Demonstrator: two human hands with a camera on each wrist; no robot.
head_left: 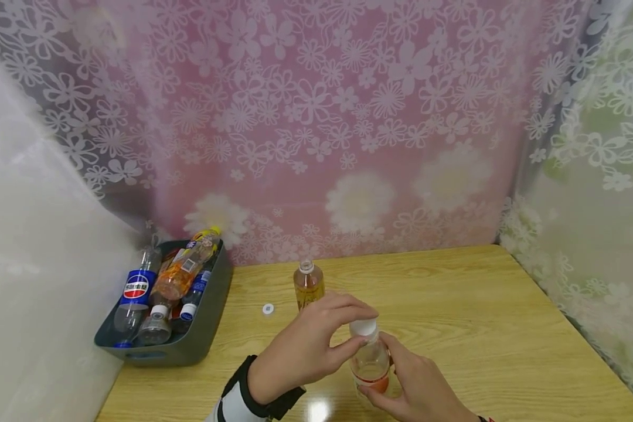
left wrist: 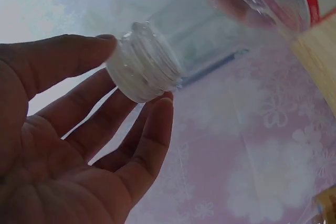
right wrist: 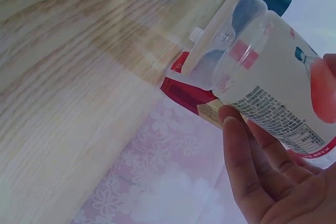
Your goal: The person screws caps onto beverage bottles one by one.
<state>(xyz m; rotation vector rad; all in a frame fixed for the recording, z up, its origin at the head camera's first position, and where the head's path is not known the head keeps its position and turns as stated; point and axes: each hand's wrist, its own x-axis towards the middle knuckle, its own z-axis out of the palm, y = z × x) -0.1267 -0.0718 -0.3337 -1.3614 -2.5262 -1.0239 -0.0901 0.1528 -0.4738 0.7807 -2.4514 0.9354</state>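
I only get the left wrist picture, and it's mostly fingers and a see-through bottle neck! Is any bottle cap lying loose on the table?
Observer: Yes, the head view shows a small round white cap lying on the yellowish wood-grain table.
Operator: Cool! Are there more bottles somewhere?
Observer: Several plastic bottles are piled in a dark grey plastic bin on the left in the head view.
Operator: What's printed on the bottle my hand is touching?
Observer: The right wrist view shows a block of small dark print on the white label of that clear plastic bottle.
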